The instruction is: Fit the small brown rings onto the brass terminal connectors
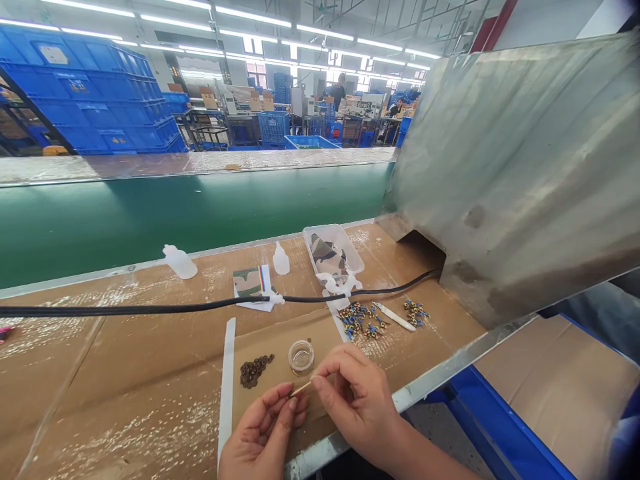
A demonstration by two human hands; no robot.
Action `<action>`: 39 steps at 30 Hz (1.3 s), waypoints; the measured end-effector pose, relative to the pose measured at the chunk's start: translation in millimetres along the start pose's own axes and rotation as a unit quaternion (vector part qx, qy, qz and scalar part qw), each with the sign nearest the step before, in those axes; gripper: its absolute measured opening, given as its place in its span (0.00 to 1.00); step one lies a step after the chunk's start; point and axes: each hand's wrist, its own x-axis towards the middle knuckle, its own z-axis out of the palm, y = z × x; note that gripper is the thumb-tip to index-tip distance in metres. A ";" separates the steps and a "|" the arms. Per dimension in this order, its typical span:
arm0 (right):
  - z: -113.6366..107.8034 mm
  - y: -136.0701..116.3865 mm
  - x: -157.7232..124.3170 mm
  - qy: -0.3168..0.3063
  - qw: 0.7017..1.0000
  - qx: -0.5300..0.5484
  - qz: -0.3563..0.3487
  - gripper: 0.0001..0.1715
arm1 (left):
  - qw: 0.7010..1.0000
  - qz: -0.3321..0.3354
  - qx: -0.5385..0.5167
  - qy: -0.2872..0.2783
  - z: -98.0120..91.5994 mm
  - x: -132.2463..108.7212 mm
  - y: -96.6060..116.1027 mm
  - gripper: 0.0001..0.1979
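My right hand pinches a thin wooden stick, like a toothpick, slanting down to the left. Its far end meets the fingertips of my left hand, which are closed on a small dark piece, mostly hidden by the fingers. Just beyond the hands stands a small round clear dish. To its left lies a pile of small dark brown rings. Small blue and brass-coloured parts are heaped to the right, beside a white pen-shaped tool and a smaller heap of like parts.
A black cable crosses the bench. Behind it are two white squeeze bottles, a camouflage cloth piece and a clear plastic tub. A metal housing rises at right; a green conveyor belt runs behind.
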 end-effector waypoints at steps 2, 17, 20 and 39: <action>0.0 0.5 0.6 -0.004 1.000 0.000 0.004 0.06 | 1.000 0.001 0.002 -0.004 -0.9 -0.1 -0.4 0.19; -0.5 -2.5 -0.9 -0.025 0.999 -0.023 -0.005 0.06 | 1.000 -0.003 0.013 0.008 1.6 -0.8 3.9 0.19; -1.6 -2.5 -1.2 -0.031 0.999 -0.023 -0.010 0.06 | 1.000 -0.005 0.012 0.004 0.0 -0.8 2.5 0.19; -7.4 -4.0 6.9 0.025 0.999 -0.025 -0.026 0.06 | 1.000 0.002 0.028 -0.009 -0.8 -0.5 0.4 0.19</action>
